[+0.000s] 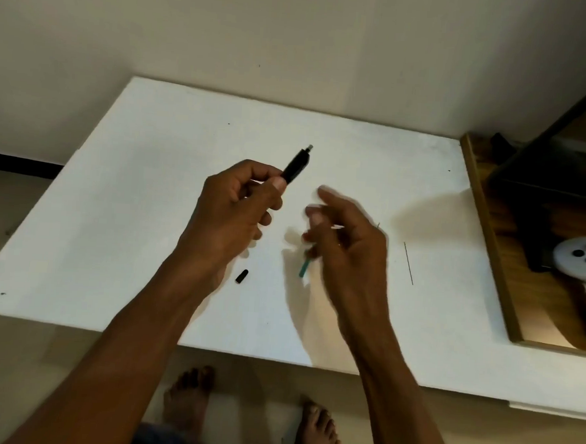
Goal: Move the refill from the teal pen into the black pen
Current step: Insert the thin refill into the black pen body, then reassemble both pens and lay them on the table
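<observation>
My left hand [237,208] is closed around the black pen barrel [296,165], whose clicker end points up and away from me over the white table [114,211]. My right hand [345,238] is blurred, with thumb and forefinger spread apart. A short teal pen piece [304,268] sticks out below its fingers, and I cannot tell whether the hand grips it or it lies on the table. A small black tip piece [242,275] lies on the table under my left wrist. A thin dark refill [408,263] lies to the right of my right hand.
A wooden tray [484,213] at the right edge holds a white controller [580,273] and dark objects. The wall runs along the table's far edge. My bare feet show on the floor below the near edge.
</observation>
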